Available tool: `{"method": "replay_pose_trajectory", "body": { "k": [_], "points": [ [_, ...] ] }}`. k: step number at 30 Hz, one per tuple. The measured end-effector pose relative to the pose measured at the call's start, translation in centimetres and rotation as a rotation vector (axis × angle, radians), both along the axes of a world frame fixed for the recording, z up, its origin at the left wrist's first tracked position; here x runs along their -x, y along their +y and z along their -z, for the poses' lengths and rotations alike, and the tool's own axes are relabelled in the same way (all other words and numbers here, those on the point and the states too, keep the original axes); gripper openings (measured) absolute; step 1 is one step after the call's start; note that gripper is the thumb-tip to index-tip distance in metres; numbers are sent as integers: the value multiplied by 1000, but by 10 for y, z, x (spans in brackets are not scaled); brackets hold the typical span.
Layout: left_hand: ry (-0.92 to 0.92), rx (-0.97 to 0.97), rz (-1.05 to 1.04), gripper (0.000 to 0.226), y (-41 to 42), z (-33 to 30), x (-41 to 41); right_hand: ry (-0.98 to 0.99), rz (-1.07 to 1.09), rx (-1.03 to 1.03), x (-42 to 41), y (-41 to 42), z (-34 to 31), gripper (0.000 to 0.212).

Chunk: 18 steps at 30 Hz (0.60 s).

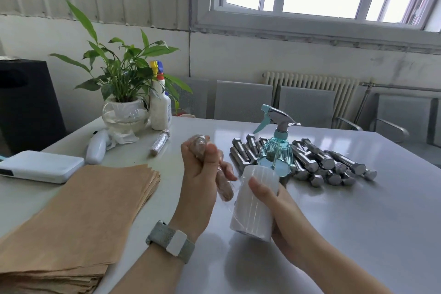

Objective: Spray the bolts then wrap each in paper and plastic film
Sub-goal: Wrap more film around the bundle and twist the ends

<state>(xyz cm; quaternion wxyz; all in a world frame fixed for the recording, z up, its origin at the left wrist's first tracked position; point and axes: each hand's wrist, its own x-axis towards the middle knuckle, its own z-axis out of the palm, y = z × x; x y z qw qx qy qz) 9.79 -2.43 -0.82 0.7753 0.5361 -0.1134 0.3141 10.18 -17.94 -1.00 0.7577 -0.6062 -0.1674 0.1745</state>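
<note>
The left hand (202, 169) gripped a paper-wrapped bolt (220, 181) just left of the film roll (254, 203), which the right hand (284, 219) grasped, film stretching between them.

No text, brand, number or sign can be read anywhere in the frame. The white bottle (160, 108) at upper left centre carries a bluish label patch on its right side, but it is too small and blurred to make out any letters.
</note>
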Motion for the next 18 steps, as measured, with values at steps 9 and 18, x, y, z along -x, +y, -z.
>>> {"method": "replay_pose_trajectory", "body": {
  "k": [9,18],
  "points": [
    [160,-221,-119,33,-7,-2,9,175,-118,34,2,-4,4,56],
    [335,-528,-95,38,-12,8,2,184,-117,171,-14,-18,-9,59]
  ]
}}
